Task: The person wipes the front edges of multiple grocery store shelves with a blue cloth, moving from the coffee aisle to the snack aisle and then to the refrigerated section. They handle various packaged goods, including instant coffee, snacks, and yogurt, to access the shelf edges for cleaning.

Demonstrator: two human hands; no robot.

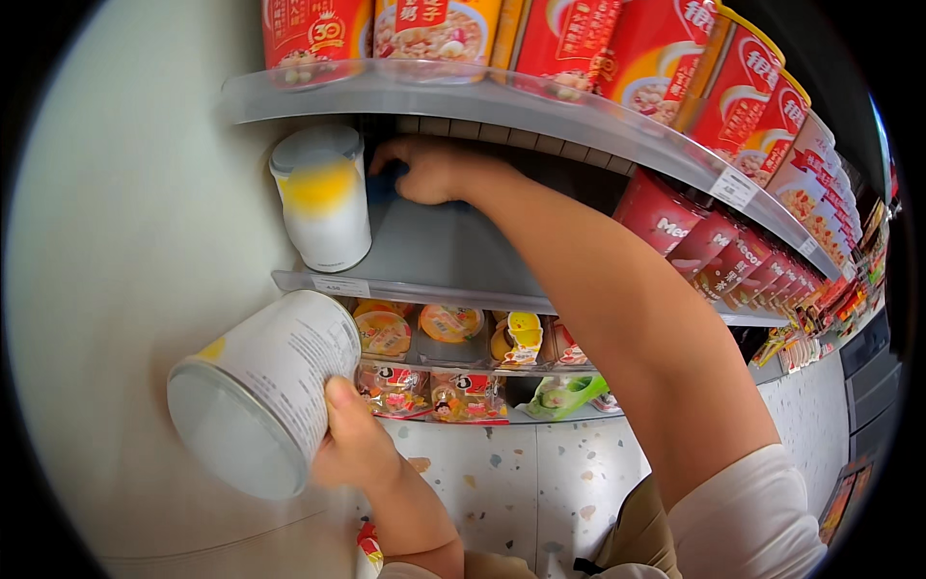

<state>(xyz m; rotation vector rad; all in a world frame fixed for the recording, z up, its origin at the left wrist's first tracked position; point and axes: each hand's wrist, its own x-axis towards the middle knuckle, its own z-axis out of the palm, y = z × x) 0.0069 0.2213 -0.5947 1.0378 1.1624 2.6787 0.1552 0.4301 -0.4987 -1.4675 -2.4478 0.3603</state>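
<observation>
My left hand (358, 441) grips a large white canister (268, 376) with a grey lid, tilted in front of the shelf with its lid end towards me. Small print and a patch of yellow show on its side. A second white canister (325, 224), with a yellow patch, stands upright at the left end of the grey shelf (456, 250). Deep on that shelf, just right of this canister, my right hand (427, 170) presses on a dark blue cloth (391, 182), mostly hidden under the fingers.
Red and yellow food cans (564, 43) line the shelf above, behind a clear lip (506, 90). Red drink cups (723, 250) stand in a row to the right. Jelly cups (452, 323) and bagged snacks (469, 394) fill lower shelves. A pale wall (145, 181) borders the left.
</observation>
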